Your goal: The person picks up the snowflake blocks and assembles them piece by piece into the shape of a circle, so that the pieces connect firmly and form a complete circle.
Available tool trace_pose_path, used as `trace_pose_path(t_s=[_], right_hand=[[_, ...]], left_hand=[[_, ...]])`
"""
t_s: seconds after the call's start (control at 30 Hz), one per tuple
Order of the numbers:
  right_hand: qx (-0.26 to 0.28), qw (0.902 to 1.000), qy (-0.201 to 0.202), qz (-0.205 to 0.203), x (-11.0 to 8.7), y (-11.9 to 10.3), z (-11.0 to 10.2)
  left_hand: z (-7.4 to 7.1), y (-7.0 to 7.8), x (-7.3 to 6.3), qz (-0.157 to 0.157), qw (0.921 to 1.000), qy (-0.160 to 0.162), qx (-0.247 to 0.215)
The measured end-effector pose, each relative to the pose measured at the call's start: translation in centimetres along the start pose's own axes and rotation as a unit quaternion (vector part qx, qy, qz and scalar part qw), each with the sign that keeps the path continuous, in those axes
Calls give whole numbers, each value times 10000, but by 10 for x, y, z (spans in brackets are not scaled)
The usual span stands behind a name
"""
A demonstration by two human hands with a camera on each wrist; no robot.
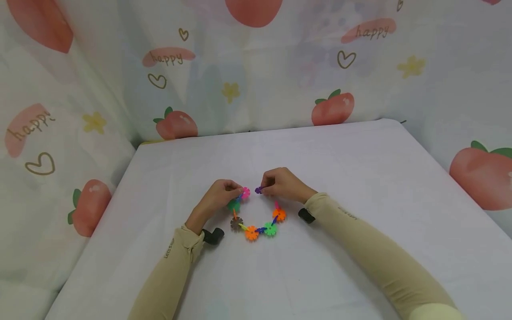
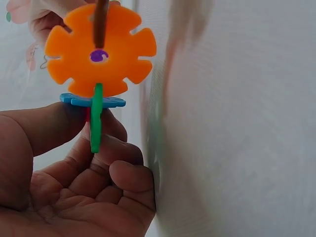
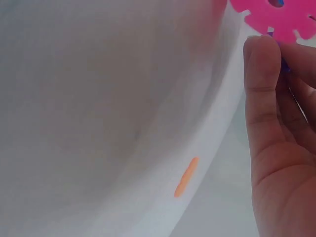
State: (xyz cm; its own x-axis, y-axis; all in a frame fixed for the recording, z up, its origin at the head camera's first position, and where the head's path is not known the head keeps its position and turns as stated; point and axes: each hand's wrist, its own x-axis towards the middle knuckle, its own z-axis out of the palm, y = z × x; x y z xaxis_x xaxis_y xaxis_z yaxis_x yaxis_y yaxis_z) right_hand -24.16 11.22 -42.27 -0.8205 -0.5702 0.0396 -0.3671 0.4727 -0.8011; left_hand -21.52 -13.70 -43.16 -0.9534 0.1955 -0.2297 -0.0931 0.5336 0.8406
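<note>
A string of colourful notched plastic snowflake discs, slotted into one another, curves in an open loop between the hands. My left hand (image 1: 219, 198) pinches the loop's left end between thumb and fingers, at a blue disc (image 2: 74, 100) beside a pink disc (image 1: 246, 192). Close by hang a green disc (image 2: 96, 121) and an orange disc (image 2: 118, 64). Across a small gap, my right hand (image 1: 285, 183) pinches a purple disc (image 1: 258, 190). Another pink disc (image 1: 277, 205) stands edge-on below that hand, beside an orange disc (image 1: 279, 215). The right fingers hide part of the purple disc.
The loop's near side, with a brown disc (image 1: 236, 223) and a light green disc (image 1: 270, 229), lies toward me over the white-covered table (image 1: 360, 160). Printed cloth (image 1: 256, 89) hangs behind the table and along both sides. Dark wrist devices (image 1: 214, 236) sit under the sleeves.
</note>
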Motion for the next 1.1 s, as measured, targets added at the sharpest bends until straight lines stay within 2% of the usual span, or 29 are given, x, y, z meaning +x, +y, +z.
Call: trace_pose_path(t_s=[0.4, 0.7, 0.97, 1.1], right_hand=[[-304, 9989, -95, -343, 7, -14, 14], [-787, 9928, -157, -885, 13, -15, 20], [-551, 9968, -236, -527, 13, -9, 12], [-672, 9973, 81, -297, 12, -3, 2]], left_hand=[[3, 1, 1, 265, 9996, 31, 15], [7, 2, 0, 304, 9992, 246, 19], [5, -1, 0, 341, 9992, 197, 78], [1, -3, -2, 325, 9994, 93, 59]])
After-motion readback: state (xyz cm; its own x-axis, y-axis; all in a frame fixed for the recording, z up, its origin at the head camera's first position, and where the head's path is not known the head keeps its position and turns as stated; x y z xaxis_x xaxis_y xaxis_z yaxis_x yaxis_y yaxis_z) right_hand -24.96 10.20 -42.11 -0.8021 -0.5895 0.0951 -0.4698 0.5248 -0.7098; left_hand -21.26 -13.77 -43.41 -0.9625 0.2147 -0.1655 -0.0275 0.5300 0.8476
